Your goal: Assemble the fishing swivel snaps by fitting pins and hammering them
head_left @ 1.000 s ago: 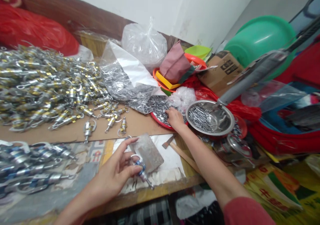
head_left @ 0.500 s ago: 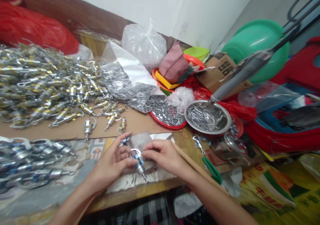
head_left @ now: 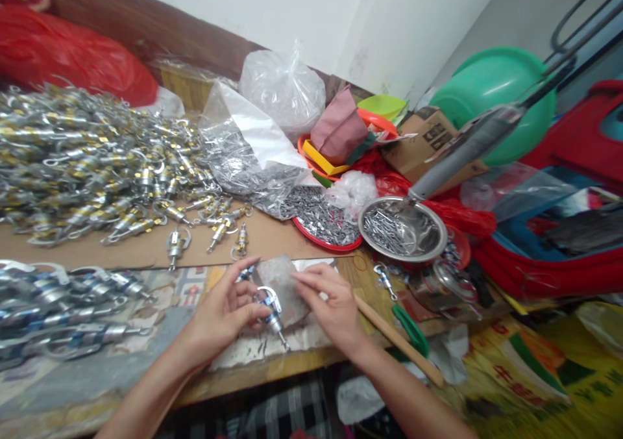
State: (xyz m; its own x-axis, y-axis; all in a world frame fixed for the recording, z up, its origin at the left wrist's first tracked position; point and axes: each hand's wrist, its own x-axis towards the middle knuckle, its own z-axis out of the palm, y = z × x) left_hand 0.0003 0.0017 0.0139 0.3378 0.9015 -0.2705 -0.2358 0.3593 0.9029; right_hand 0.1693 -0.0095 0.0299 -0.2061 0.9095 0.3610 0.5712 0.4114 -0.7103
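Spreading over the table's left half, a heap of gold-and-silver clips is too dense to count; a blue-and-silver heap lies nearer. One red tray of pins and one steel bowl sit right of centre. At the front edge, one metal block lies between both hands. The left hand pinches one small clip, silver with a blue band, ring upward, stem down. The right hand is loosely curled, fingertips on the block just beside the clip; whether it grips anything, I cannot tell.
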